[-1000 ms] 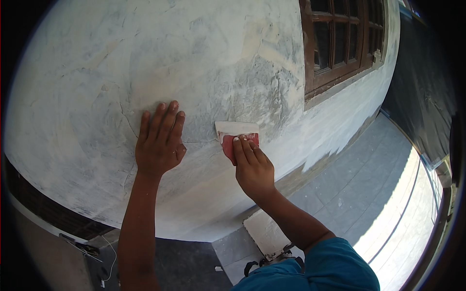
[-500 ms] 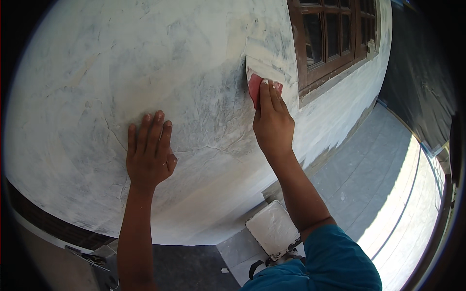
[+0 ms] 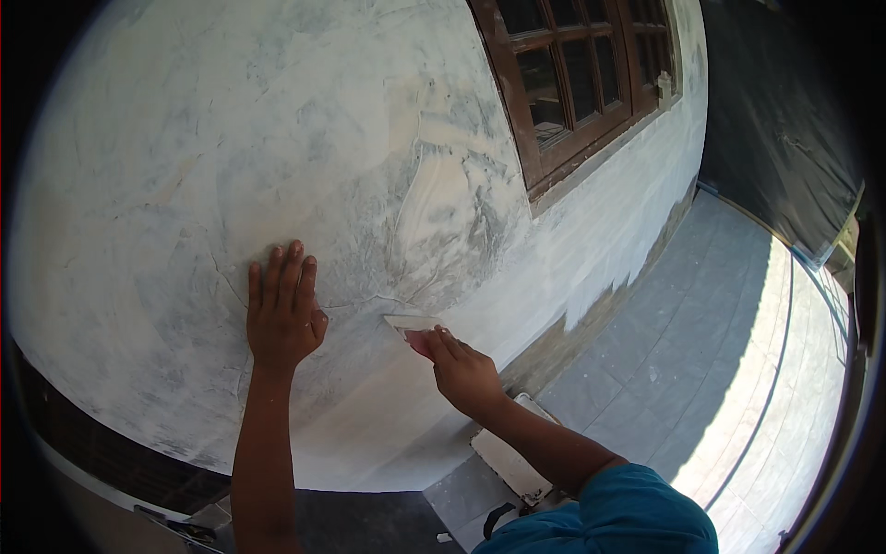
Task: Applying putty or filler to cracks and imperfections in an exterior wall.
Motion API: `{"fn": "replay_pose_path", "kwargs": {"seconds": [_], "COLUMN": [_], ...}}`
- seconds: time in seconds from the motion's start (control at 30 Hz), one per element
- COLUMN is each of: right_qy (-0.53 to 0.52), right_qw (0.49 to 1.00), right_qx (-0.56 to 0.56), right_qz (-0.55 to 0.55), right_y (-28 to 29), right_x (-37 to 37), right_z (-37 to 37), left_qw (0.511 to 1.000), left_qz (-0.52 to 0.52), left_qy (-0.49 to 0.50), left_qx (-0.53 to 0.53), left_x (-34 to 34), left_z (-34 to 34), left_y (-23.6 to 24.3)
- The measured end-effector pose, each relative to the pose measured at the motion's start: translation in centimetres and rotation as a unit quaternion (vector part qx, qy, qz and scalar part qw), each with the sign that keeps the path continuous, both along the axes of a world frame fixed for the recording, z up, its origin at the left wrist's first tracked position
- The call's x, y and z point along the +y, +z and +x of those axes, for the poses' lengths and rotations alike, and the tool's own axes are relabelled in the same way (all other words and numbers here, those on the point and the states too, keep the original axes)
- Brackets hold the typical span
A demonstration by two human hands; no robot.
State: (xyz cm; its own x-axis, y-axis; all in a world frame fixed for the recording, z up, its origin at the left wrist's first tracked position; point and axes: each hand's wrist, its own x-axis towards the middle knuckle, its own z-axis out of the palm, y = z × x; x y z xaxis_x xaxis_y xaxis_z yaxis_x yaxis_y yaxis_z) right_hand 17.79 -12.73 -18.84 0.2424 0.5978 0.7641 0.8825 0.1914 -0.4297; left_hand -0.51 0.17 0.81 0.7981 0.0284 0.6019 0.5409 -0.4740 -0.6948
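Observation:
A wall (image 3: 138, 305) coated in patchy white and grey filler spreads in front of me. My left hand (image 3: 281, 309) lies flat against it, fingers stretched upward and holding nothing. Gripped in my right hand (image 3: 464, 374) is a putty knife (image 3: 420, 334) with a reddish grip and a pale, filler-smeared blade. Its blade meets the wall just right of my left hand, below a thin crack. Above the knife runs a pale fresh streak (image 3: 434, 198) of filler, with darker grey patches beside it.
A brown wooden window (image 3: 572, 83) with glass panes is set into the wall at upper right. Grey floor tiles (image 3: 637, 360) stretch along the wall's foot. Below my right forearm sits a white-smeared rectangular container (image 3: 503, 462). Dark sheeting (image 3: 784, 120) hangs at far right.
My right hand has drawn the putty knife down and left from beside the window, leaving a pale streak of filler. My left hand stays on the wall. The view has shifted to the right.

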Motion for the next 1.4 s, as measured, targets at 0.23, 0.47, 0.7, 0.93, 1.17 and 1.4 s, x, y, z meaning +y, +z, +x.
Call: {"fn": "replay_pose_path", "kwargs": {"seconds": [0.23, 0.47, 0.7, 0.93, 1.17, 1.4], "right_qy": [-0.167, -0.113, -0.127, -0.211, -0.144, -0.052], "right_qw": [0.979, 0.985, 0.987, 0.962, 0.979, 0.993], "right_qx": [-0.009, -0.103, 0.006, -0.061, -0.089, -0.033], "right_qz": [0.117, 0.082, 0.102, 0.160, 0.117, 0.098], "right_y": [12.5, 7.4, 10.9, 13.8, 5.2, 1.9], "right_x": [0.9, 3.1, 0.0, 6.8, 4.7, 0.3], "right_z": [7.0, 1.2, 4.2, 8.5, 2.4, 2.4], "left_qw": [0.999, 1.000, 1.000, 1.000, 1.000, 1.000], "left_qz": [-0.024, 0.003, -0.006, 0.000, -0.004, 0.002], "left_qy": [-0.021, -0.011, -0.015, -0.019, -0.014, -0.008], "left_qx": [-0.003, -0.008, -0.009, -0.017, -0.019, -0.003], "left_x": [0.0, -0.1, 0.1, 0.1, 0.2, 0.5], "left_z": [0.3, 0.1, -0.4, 0.2, 0.2, -0.1], "left_y": [0.0, 0.0, -0.1, -0.3, -0.4, -0.4]}}
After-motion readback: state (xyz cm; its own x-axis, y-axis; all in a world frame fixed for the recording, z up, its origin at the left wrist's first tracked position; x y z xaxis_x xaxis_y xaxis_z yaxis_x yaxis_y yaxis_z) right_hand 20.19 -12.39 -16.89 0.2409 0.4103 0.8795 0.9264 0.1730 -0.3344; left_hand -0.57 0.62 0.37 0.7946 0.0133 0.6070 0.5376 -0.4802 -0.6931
